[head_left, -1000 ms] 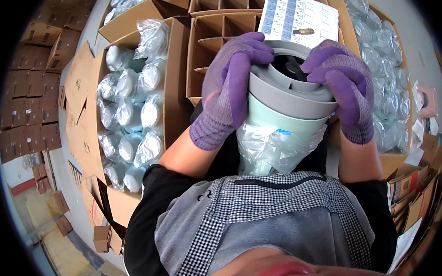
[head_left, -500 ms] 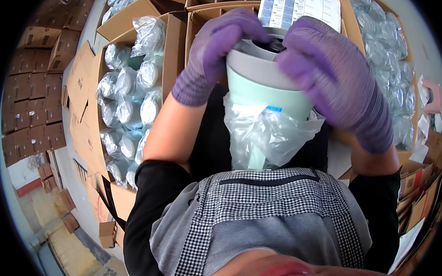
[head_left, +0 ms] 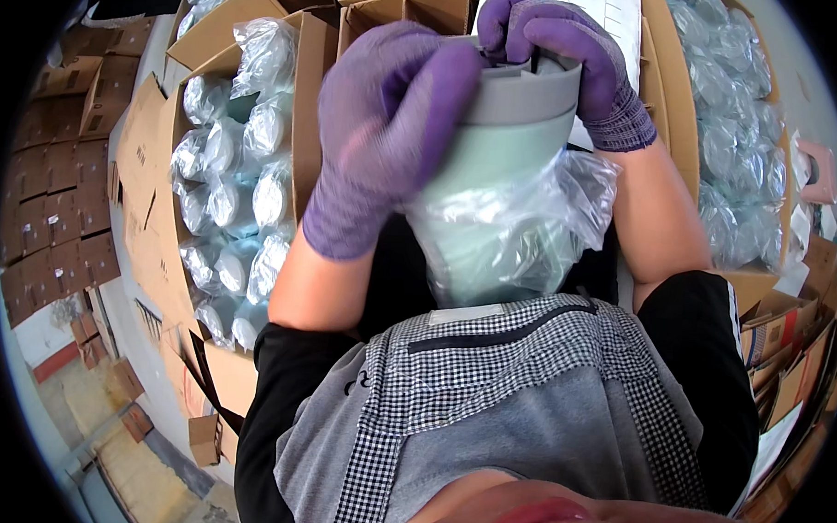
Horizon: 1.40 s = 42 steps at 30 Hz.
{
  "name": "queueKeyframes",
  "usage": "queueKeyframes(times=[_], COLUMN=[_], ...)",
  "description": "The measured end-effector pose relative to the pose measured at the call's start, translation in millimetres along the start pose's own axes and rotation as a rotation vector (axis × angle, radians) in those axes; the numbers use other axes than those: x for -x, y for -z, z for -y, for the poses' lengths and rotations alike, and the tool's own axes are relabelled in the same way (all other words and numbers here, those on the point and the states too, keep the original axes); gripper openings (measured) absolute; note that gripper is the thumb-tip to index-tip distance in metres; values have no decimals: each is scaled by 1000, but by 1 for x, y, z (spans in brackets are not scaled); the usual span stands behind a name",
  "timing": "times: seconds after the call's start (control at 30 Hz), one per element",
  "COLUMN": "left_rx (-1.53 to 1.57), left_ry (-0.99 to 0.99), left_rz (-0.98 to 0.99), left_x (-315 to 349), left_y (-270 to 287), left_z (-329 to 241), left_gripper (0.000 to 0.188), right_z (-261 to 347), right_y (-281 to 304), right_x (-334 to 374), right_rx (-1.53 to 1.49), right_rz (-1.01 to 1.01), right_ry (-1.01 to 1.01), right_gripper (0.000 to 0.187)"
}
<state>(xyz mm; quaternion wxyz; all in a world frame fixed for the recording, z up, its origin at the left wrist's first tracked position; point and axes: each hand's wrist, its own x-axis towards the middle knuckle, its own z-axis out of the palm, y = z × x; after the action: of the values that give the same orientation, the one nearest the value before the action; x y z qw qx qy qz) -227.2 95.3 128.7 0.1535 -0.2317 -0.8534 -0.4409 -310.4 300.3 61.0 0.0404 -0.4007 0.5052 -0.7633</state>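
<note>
Two gloved hands (head_left: pixel 386 122) (head_left: pixel 564 59) at one green container (head_left: pixel 509 168).

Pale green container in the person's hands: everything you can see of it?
The pale green container looks like smooth plastic, with a broad grey rim. A clear, crinkled bag wraps its lower body, loose at the right. It is held in front of the apron, rim end farther away. The blurred left hand covers the rim's left side; the right hand bends its fingers over the top, hiding most of the inside.
</note>
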Motion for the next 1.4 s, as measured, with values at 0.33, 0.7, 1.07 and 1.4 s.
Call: queueKeyframes(times=[0.33, 0.7, 1.07, 1.4], left_rx=[-81, 278, 158, 488], left_ry=[-122, 246, -28, 19], left_rz=[-305, 150, 216, 210], left_x=[-3, 196, 201, 160], left_y=[-23, -29, -40, -35], left_z=[40, -48, -49, 10], left_gripper=[13, 94, 84, 81], right_z=[43, 204, 235, 192], right_y=[-19, -121, -107, -62], right_x=[14, 51, 131, 51], right_rx=[838, 1397, 696, 656], right_rz=[-292, 173, -48, 132], right_ry=[-199, -342, -920, -943], right_gripper=[57, 67, 111, 123])
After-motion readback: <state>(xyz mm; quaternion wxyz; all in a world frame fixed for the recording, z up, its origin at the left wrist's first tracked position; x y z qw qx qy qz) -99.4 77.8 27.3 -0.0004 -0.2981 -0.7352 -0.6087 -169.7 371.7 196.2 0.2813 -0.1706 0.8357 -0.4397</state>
